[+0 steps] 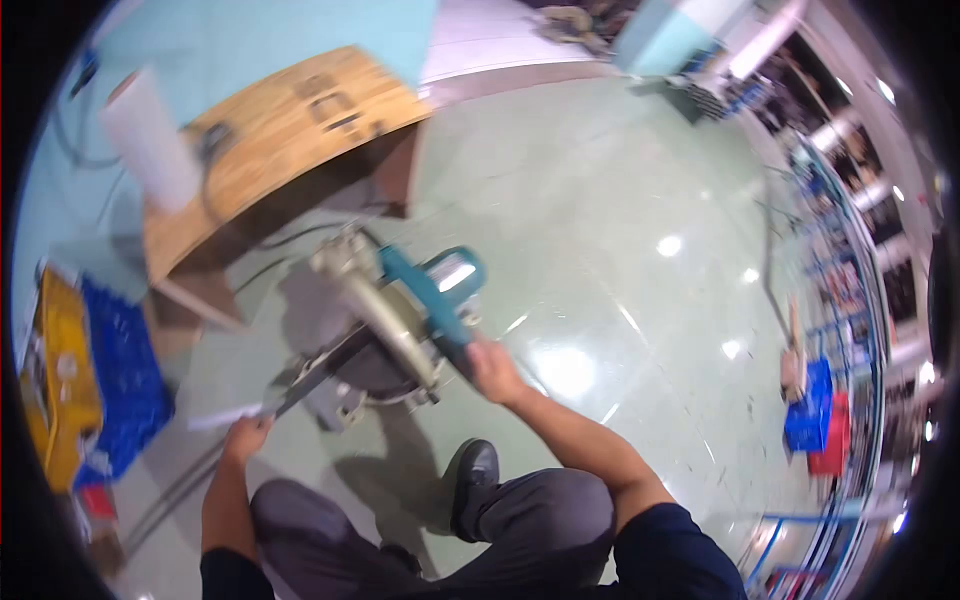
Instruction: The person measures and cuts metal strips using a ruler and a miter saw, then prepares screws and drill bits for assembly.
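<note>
A teal and grey cut-off saw stands on the floor in front of me, with its round guard and dark blade area facing left. My right hand is closed around the saw's handle. A long, thin dark metal bar runs from the saw's base down to the lower left. My left hand is closed on this bar, just short of the saw. Some blur hides where the blade sits against the bar. A pale strip lies beside my left hand.
A wooden bench stands at upper left, bearing a white roll. A power cord trails behind the saw. Yellow and blue crates sit at left. Blue and red bins stand by racks at right.
</note>
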Motion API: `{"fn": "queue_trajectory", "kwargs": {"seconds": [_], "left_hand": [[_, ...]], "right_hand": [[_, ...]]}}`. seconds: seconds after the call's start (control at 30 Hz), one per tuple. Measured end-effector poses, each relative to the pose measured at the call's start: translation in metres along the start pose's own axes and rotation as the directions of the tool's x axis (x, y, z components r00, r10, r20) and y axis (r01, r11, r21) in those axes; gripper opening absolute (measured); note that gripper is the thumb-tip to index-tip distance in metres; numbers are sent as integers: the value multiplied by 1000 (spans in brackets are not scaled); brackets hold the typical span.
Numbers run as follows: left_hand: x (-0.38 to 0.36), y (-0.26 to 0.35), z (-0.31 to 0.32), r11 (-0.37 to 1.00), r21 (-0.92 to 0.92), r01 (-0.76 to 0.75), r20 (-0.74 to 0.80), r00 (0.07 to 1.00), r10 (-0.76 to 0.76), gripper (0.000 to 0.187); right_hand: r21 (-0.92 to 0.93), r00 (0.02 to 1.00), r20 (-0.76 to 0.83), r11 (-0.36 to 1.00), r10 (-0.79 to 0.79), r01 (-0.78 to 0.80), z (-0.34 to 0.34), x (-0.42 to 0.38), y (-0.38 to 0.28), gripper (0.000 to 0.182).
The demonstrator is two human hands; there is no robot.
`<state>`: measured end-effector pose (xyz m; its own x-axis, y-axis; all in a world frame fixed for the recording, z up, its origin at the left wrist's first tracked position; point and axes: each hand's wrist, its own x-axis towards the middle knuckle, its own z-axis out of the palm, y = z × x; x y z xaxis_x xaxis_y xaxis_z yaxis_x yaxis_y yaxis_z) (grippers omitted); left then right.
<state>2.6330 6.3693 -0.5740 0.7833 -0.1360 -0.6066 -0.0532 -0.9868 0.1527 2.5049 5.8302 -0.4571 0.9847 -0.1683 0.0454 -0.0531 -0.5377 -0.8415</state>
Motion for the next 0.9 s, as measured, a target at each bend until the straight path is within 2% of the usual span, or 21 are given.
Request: {"fn": "queue_trajectory", "kwargs": {"seconds": [0.03, 0.1, 0.13, 0.17, 0.53, 0.63, 0.67, 0.7, 0.73, 0.77, 0.8, 0.87, 0.9], "left_hand": [[6, -7, 6, 999, 7, -50, -29, 998, 50, 60], [9, -11, 12, 999, -37, -10, -75, 997, 7, 58], [8, -11, 11, 999, -42, -32, -82, 996, 28, 58], [8, -11, 10, 998, -50, -50, -91, 995, 45, 59], [30, -18, 21, 993, -10, -117, -122, 986, 114, 60], [13, -9, 6, 999, -20, -40, -32, 999, 39, 64], [21, -19, 14, 998, -7, -63, -24, 998, 63, 70], [2, 6, -6, 995, -51, 84, 37, 996, -82, 76], [-4, 11, -10, 992, -126, 17, 4, 1000, -17, 78], [5, -5, 3, 988, -151, -32, -43, 999, 26, 80], [19, -25, 17, 988, -149, -48, -43, 998, 42, 81], [25, -25, 17, 998, -64, -23, 22, 999, 25, 80], [21, -22, 16, 993, -103, -61, 9, 998, 62, 78]], "right_hand": [[39, 999, 38, 999, 20, -21, -1, 1, 2, 34], [102, 997, 73, 995, 14, -21, -4, 1, -3, 36], [62, 999, 10, 997, -36, 35, 0, -1, 4, 37], [50, 997, 13, 996, -72, 72, -2, -1, 0, 37], [113, 995, 16, 989, -98, 96, -3, -5, -3, 37], [-70, 980, -146, 990, -133, 124, 15, -7, 21, 34], [-47, 1000, -2, 999, 23, -23, 22, -7, 49, 31], [26, 999, -39, 999, 23, -22, 18, -7, 39, 31], [0, 997, -34, 998, 62, -62, 15, -6, 33, 35], [-47, 999, -44, 999, 3, -5, 15, -7, 41, 41], [-30, 999, -43, 999, 33, -35, 6, -2, 15, 44], [109, 998, 11, 992, 61, -62, -9, 15, -19, 52], [148, 994, 46, 983, 101, -107, -14, 22, -28, 55]]}}
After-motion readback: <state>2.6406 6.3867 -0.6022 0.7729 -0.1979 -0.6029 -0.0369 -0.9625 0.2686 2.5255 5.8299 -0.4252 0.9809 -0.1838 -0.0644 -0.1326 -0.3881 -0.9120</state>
